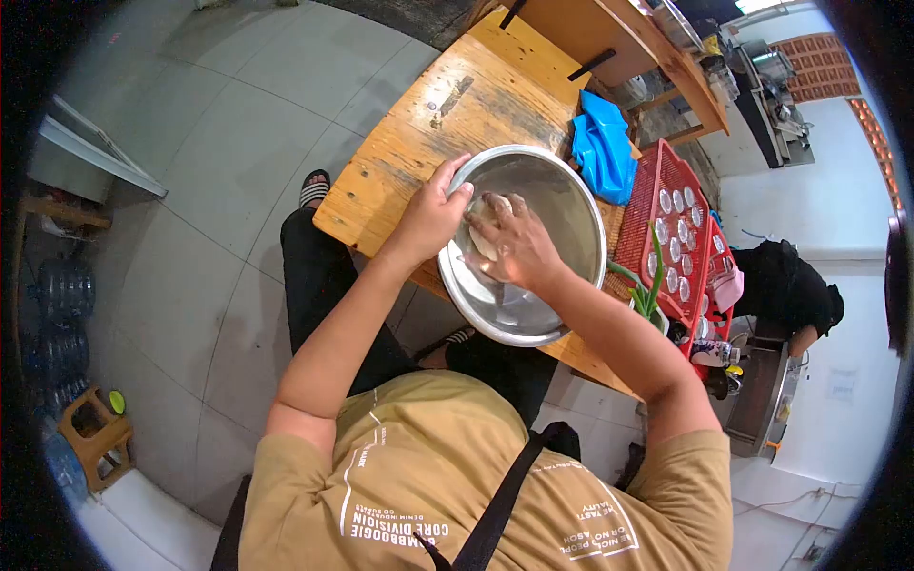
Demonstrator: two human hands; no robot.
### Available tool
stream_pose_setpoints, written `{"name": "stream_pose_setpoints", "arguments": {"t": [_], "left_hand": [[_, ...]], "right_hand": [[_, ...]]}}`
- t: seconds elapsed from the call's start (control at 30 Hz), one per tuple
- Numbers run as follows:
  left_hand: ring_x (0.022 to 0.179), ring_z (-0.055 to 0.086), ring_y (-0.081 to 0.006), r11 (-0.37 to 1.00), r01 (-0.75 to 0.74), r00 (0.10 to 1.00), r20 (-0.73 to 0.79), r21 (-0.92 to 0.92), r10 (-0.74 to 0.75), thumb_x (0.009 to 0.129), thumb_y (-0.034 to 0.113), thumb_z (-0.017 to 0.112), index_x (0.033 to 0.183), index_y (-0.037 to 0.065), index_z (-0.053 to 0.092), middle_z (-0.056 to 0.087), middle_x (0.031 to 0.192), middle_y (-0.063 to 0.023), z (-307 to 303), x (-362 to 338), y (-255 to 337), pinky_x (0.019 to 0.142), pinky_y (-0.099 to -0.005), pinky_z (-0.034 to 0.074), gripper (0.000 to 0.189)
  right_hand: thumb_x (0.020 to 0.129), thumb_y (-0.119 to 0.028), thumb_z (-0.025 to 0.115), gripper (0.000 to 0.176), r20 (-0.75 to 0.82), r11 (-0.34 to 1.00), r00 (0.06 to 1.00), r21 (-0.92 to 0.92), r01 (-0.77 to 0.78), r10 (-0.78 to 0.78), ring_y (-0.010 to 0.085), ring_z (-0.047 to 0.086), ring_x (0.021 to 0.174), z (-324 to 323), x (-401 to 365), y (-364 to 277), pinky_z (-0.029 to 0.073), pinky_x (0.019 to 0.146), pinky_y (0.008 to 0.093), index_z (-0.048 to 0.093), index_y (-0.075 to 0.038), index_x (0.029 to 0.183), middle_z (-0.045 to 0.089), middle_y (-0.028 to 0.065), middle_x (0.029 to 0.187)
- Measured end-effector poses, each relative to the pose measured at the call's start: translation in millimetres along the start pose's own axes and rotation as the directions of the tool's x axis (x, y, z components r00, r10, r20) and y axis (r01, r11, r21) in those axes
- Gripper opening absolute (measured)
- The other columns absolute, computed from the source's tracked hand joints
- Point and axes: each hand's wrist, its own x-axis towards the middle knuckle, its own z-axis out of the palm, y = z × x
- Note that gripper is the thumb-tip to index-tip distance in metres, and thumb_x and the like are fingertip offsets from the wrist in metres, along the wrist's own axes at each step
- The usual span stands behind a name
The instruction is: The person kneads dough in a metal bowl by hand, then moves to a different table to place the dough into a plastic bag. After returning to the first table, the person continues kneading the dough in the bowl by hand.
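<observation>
A large steel bowl (562, 205) sits on a wooden table (457, 114). My left hand (430, 214) grips the bowl's near-left rim, thumb over the edge. My right hand (514, 246) is inside the bowl, fingers spread and pressing on a pale lump of dough (482, 233). The hand covers most of the dough. I wear a tan T-shirt with a dark strap across it.
A blue cloth (602, 147) lies beside the bowl. A red plastic crate (657, 181) holds several small white rounds. Green stalks (649, 285) lie at the table's edge. A person in black (790, 285) is at the right. A small wooden stool (95, 433) and water bottles (62, 314) stand at the left.
</observation>
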Motion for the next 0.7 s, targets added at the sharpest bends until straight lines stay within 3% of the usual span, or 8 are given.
{"name": "stream_pose_setpoints", "arguments": {"t": [0.1, 0.13, 0.27, 0.4, 0.47, 0.5, 0.57, 0.7], "left_hand": [[0.127, 0.056, -0.0180, 0.999, -0.038, 0.999, -0.009, -0.024, 0.038, 0.104, 0.011, 0.053, 0.145, -0.002, 0.048, 0.059, 0.139, -0.0139, 1.6, 5.6, -13.7, 0.109, -0.0320, 0.042, 0.043], [0.126, 0.056, -0.0178, 0.999, -0.041, 0.999, -0.017, -0.017, 0.041, 0.104, 0.011, 0.054, 0.145, -0.002, 0.048, 0.060, 0.138, -0.0137, 1.8, 5.6, -14.3, 0.109, -0.0318, 0.043, 0.043], [0.124, 0.057, -0.0169, 0.998, -0.051, 0.997, -0.061, -0.021, 0.050, 0.104, 0.010, 0.054, 0.144, -0.002, 0.050, 0.061, 0.136, -0.0129, 5.4, 7.6, -16.3, 0.107, -0.0307, 0.044, 0.042], [0.122, 0.058, -0.0162, 0.998, 0.001, 0.998, -0.064, -0.065, -0.005, 0.103, 0.009, 0.054, 0.143, -0.002, 0.051, 0.062, 0.135, -0.0124, 6.8, 10.8, -11.3, 0.106, -0.0301, 0.045, 0.041], [0.118, 0.066, -0.0253, 0.997, -0.058, 0.990, -0.128, -0.046, 0.052, 0.100, 0.012, 0.057, 0.137, -0.003, 0.056, 0.067, 0.128, -0.0201, 7.5, 12.7, -14.5, 0.100, -0.0344, 0.049, 0.040], [0.118, 0.066, -0.0253, 0.997, -0.059, 0.990, -0.133, -0.050, 0.052, 0.100, 0.012, 0.057, 0.137, -0.003, 0.056, 0.067, 0.128, -0.0201, 7.2, 12.5, -13.5, 0.100, -0.0344, 0.049, 0.040], [0.118, 0.061, -0.0160, 0.996, -0.004, 0.997, -0.073, -0.093, -0.003, 0.103, 0.010, 0.056, 0.141, -0.002, 0.053, 0.065, 0.131, -0.0122, 6.7, 11.7, -9.1, 0.103, -0.0299, 0.046, 0.040], [0.116, 0.061, -0.0160, 0.998, -0.010, 0.996, -0.084, -0.054, 0.005, 0.102, 0.010, 0.056, 0.140, -0.002, 0.054, 0.065, 0.130, -0.0124, 7.0, 9.8, -4.1, 0.102, -0.0302, 0.047, 0.039]], "right_hand": [[0.087, -0.054, 0.069, 0.050, -0.040, 0.994, 0.994, -0.009, -0.105, 0.105, 0.0415, 0.059, 0.115, 13.3, 16.2, 5.8, 0.058, 0.081, 0.0434, 0.069, -0.016, 0.119, 0.062, 0.0178, 0.122], [0.087, -0.052, 0.069, 0.039, -0.135, 0.997, 0.987, 0.008, -0.083, 0.083, 0.0345, 0.066, 0.100, 7.4, 23.5, 8.2, 0.058, 0.068, 0.0403, 0.069, -0.015, 0.099, 0.067, 0.0134, 0.102], [0.086, -0.047, 0.073, 0.037, -0.313, 0.942, 0.893, 0.197, -0.271, 0.323, 0.0321, 0.068, 0.071, 19.5, 41.0, 21.1, 0.055, 0.062, 0.0435, 0.061, -0.012, 0.080, 0.066, 0.0098, 0.075], [0.087, -0.046, 0.072, 0.037, -0.116, 0.864, 0.871, 0.241, -0.441, 0.477, 0.0333, 0.069, 0.089, 10.1, 33.0, 13.3, 0.055, 0.069, 0.0457, 0.064, -0.011, 0.094, 0.068, 0.0138, 0.093], [0.092, -0.047, 0.067, 0.046, -0.042, 0.945, 0.962, 0.206, -0.255, 0.269, 0.0350, 0.063, 0.111, -4.5, 12.1, 5.0, 0.052, 0.087, 0.0485, 0.062, -0.009, 0.117, 0.064, 0.0177, 0.118], [0.092, -0.047, 0.067, 0.046, -0.040, 0.947, 0.964, 0.202, -0.250, 0.263, 0.0350, 0.063, 0.111, -8.4, -3.5, 4.3, 0.052, 0.087, 0.0485, 0.062, -0.009, 0.117, 0.064, 0.0177, 0.118], [0.095, -0.046, 0.063, 0.054, 0.042, 0.973, 0.997, 0.222, -0.068, 0.060, 0.0358, 0.056, 0.123, -17.2, -40.1, 7.5, 0.045, 0.102, 0.0512, 0.056, -0.011, 0.135, 0.056, 0.0179, 0.134], [0.094, -0.040, 0.068, 0.052, 0.054, 0.994, 0.996, 0.075, 0.074, -0.078, 0.0348, 0.057, 0.120, -36.8, -80.7, 23.9, 0.043, 0.106, 0.0514, 0.056, -0.014, 0.137, 0.058, 0.0175, 0.132]]}}
